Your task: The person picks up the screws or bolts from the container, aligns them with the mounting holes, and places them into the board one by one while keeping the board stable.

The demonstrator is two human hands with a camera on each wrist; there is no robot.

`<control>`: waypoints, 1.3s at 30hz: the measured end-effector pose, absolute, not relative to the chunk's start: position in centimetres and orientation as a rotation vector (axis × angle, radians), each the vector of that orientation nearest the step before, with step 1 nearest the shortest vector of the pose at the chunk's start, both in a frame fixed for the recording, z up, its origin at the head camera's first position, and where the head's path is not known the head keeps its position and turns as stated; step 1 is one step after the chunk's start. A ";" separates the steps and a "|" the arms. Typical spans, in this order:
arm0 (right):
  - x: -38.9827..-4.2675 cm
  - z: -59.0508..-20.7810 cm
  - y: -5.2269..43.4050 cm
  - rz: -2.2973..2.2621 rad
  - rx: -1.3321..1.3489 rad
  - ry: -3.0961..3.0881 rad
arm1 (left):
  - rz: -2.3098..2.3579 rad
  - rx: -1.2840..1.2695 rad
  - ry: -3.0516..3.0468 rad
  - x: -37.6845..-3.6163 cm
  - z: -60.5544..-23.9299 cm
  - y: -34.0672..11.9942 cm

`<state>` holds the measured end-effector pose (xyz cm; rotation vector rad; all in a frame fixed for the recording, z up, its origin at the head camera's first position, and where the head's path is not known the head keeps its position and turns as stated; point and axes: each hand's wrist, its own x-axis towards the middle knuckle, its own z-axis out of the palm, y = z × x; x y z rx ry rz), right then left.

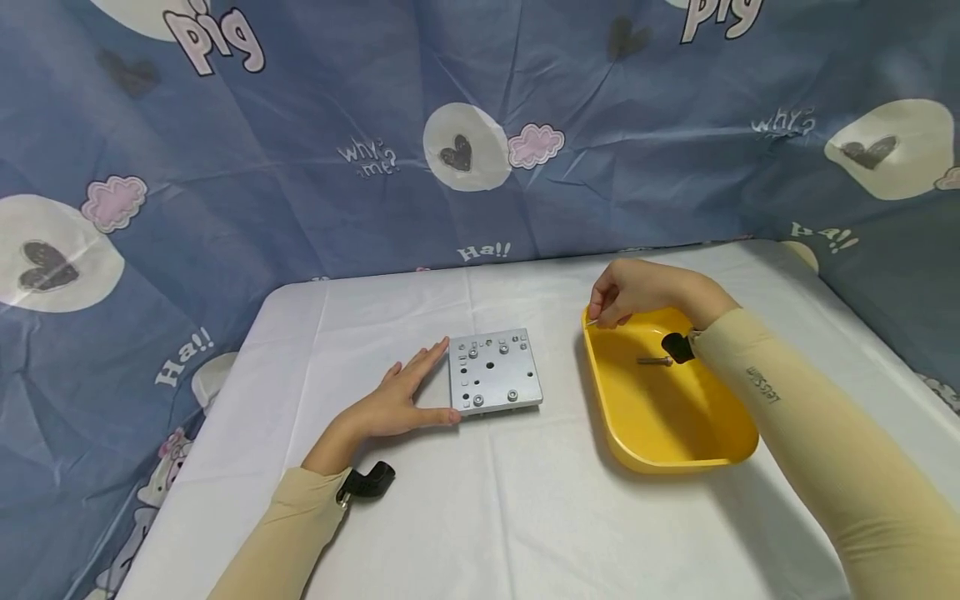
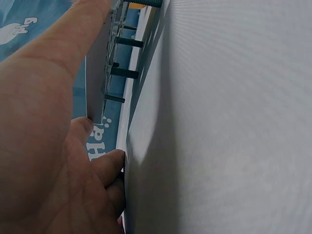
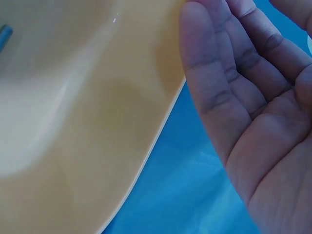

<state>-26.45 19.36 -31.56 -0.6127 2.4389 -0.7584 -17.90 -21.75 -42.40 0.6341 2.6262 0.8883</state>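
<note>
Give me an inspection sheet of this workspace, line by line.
Surface: table under a white cloth, creased.
Job's things: grey metal plate with holes and several screws fitted; yellow tray holding one screw.
Clutter: nothing seen.
Grips: left hand lies flat, fingers straight against the plate's left edge; right hand hangs over the tray's far rim, fingertips curled together as if pinching something small, too small to tell what.
Cables: nothing seen.
Surroundings: blue cartoon-print curtain behind and beside the table.

On the worktop [image 1: 525,517], the tray [image 1: 637,442] sits right of the plate [image 1: 495,371]; a bolt [image 1: 654,361] lies in the tray.
</note>
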 end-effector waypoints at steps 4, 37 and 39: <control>-26.5 -31.5 18.8 -0.739 -0.630 2.450 | 0.888 0.632 2.619 -17.8 -42.5 -21.6; -26.8 -31.0 15.5 -0.690 -0.712 2.502 | 0.874 0.620 2.614 -17.9 -41.9 -21.8; -26.9 -31.1 15.4 -0.694 -0.714 2.497 | 0.872 0.618 2.615 -17.9 -41.8 -21.8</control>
